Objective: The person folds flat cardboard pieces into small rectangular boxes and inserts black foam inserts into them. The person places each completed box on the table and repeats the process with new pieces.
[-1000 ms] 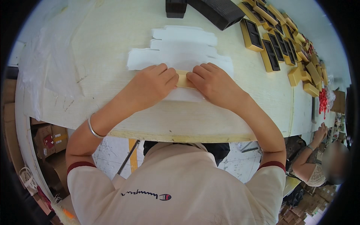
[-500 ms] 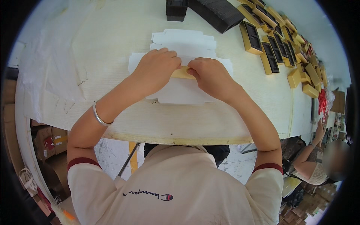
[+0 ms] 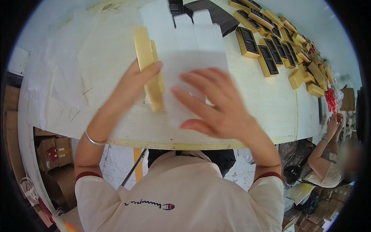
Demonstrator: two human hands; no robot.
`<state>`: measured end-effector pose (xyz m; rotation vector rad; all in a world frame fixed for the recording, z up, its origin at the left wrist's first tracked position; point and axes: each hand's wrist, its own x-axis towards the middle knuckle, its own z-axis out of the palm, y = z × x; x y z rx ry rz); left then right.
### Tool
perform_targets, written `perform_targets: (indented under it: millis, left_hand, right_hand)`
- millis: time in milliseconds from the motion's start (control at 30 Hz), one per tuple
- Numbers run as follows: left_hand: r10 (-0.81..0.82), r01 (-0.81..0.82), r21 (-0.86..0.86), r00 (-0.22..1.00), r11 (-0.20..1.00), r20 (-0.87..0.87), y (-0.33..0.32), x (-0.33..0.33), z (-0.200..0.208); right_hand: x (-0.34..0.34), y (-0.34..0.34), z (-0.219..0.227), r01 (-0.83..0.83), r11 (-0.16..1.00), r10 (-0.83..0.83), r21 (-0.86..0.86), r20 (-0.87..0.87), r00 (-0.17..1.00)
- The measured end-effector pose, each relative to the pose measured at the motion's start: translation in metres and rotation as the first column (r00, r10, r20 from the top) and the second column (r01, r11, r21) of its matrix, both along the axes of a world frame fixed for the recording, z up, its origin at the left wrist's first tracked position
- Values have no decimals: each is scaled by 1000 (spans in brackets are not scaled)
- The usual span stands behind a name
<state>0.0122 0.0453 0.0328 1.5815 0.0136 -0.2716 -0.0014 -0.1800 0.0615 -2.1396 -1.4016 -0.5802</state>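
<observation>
A flat cardboard box blank (image 3: 193, 42), white on the side facing me, is tilted up above the table in front of me. Along its left side runs a folded gold edge panel (image 3: 143, 48). My left hand (image 3: 142, 75) grips that gold edge, with the thumb lying over its inner side. Smeared by motion, my right hand (image 3: 220, 106) is held over the white face with its fingers spread apart. Nothing shows in its grasp; whether it touches the card I cannot tell.
Gold boxes with black inserts (image 3: 247, 41) crowd the table's right side. Black stacked trays (image 3: 210, 13) lie at the far middle. Clear plastic sheeting (image 3: 54, 77) covers the left. A person (image 3: 319, 164) works at far right; cartons (image 3: 58, 152) sit below the table's left edge.
The blank has been raised off the table and turned, its gold edge now at the left. My right hand has let go and opened; my left hand has moved left along with the card.
</observation>
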Motion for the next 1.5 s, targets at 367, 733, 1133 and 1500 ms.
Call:
perform_targets:
  millis: [367,733,1133,1500]
  left_hand:
    - [-528,444,632,847,635,-64,5,72,34]
    - [-584,-161,886,698,435,414,-15,-7,-17]
    - [-776,-297,867,395,400,492,2,12,-42]
    - [-607,-449,808,538,382,586,-12,28,-22]
  right_hand:
    - [33,-47,-12,-10,994,26,-106,159,987]
    - [74,3,-49,150,974,-225,-170,-792,568]
    - [54,-6,-64,55,954,-63,-296,-18,998]
    - [91,17,-50,68,868,-320,-491,-449,834]
